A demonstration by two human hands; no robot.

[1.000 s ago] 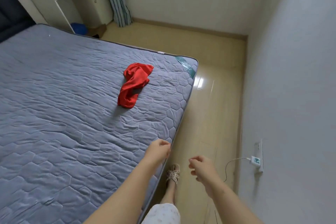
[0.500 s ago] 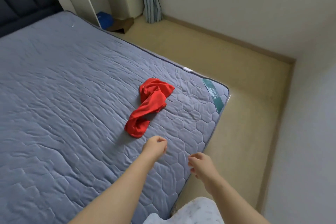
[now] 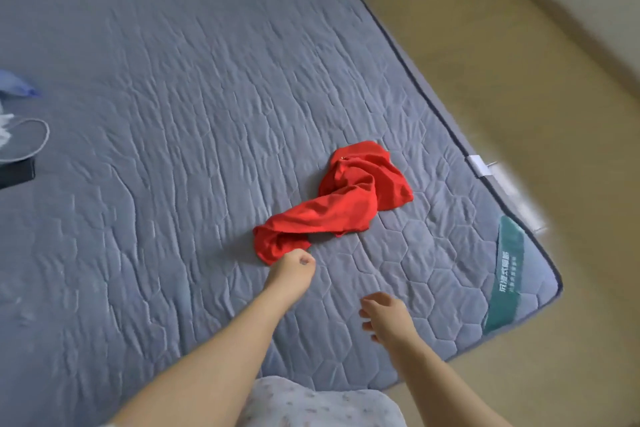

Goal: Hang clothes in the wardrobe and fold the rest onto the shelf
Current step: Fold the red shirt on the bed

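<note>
Here the crumpled red cloth garment (image 3: 341,204) lies twisted in a loose rope on the grey quilted mattress (image 3: 173,114), toward its near right corner, with one bunched end pointing at the person. The left hand (image 3: 292,269) is at that bunched end, its fingers (image 3: 306,258) curled into a loose fist; the knuckles sit right at the edge of the fabric, but whether they already pinch it or only touch it cannot be told from this angle. The right hand (image 3: 386,317) hangs just above the mattress, near the left and apart from the garment, fingers half open and relaxed, holding nothing.

The step in hand looks like the pickup of this garment, ahead of any hanging or folding. The next move probably calls for a firm pinch on the bunched end and a lift, with the right hand coming in to catch the far part so the twist can be shaken out.

At the far left edge of the mattress lie some pale blue and white items (image 3: 15,90), too cropped to identify.
</note>
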